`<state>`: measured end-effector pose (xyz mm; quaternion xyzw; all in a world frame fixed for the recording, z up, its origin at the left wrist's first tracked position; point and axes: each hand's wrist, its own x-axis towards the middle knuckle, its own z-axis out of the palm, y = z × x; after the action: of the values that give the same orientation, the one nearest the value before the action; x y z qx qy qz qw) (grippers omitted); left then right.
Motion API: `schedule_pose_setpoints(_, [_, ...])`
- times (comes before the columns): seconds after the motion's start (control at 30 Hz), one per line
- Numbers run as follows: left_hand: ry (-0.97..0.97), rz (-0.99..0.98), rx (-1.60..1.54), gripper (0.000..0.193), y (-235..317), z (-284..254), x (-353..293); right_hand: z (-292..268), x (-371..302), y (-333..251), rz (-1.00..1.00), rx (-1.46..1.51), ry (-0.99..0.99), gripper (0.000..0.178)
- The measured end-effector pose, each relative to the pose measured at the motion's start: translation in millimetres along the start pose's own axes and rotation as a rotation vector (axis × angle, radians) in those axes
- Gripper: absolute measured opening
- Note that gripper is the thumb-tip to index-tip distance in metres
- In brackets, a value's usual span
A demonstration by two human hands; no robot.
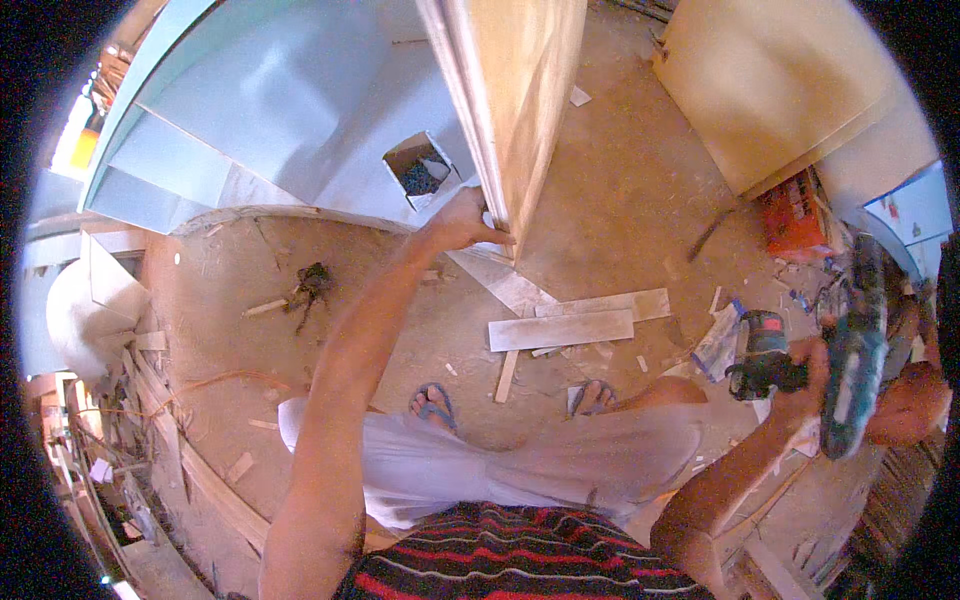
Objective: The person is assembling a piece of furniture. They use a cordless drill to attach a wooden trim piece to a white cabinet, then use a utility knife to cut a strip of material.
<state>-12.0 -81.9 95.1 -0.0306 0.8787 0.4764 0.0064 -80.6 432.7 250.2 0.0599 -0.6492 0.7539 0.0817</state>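
Observation:
My left hand (465, 222) is closed on the lower end of a tall wooden panel (530, 110), with the thumb on its edge. The panel stands upright in front of me, its near side pale and ridged. Out to the right, my right hand (808, 372) is wrapped round the handle of a teal and black cordless drill (853, 375). The black battery of the drill points toward the middle, and its body is smeared by motion. Skin of another person (908, 402) shows just beyond the drill, touching or close behind it; I cannot tell which.
An open box of small dark hardware (425, 172) sits on a pale blue cabinet panel (300, 110) at far left. Wood offcuts (560, 330) lie before my feet. A yellowish cabinet (770, 90) and red crate (795, 215) stand far right. An orange cord (225, 378) crosses the left floor.

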Motion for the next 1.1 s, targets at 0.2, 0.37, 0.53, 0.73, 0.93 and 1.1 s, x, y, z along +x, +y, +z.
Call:
schedule_pose_setpoints(0.2, [0.046, 0.023, -0.102, 0.087, -27, 29, 0, 77, -32, -61, -0.113, 0.253, -0.063, 0.037])
schedule_pose_setpoints(0.37, [0.104, -0.120, 0.092, 0.080, -62, 93, -6, 145, -58, -38, 0.054, 0.240, 0.093, 0.032])
schedule_pose_setpoints(0.53, [0.399, -0.026, 0.559, 0.090, -169, 149, -42, 180, -74, 17, 0.227, 0.067, 0.210, 0.014])
schedule_pose_setpoints(0.73, [0.398, -0.121, 0.599, 0.089, -127, 163, -38, 185, -70, 9, 0.310, 0.068, 0.327, 0.013])
schedule_pose_setpoints(0.93, [0.454, -0.126, 0.612, 0.086, -119, 157, -30, 180, -65, 20, 0.389, 0.180, 0.232, 0.014])
schedule_pose_setpoints(1.1, [0.576, -0.083, 0.536, 0.075, -124, 166, -19, 175, -64, 20, 0.390, 0.173, 0.213, 0.015])
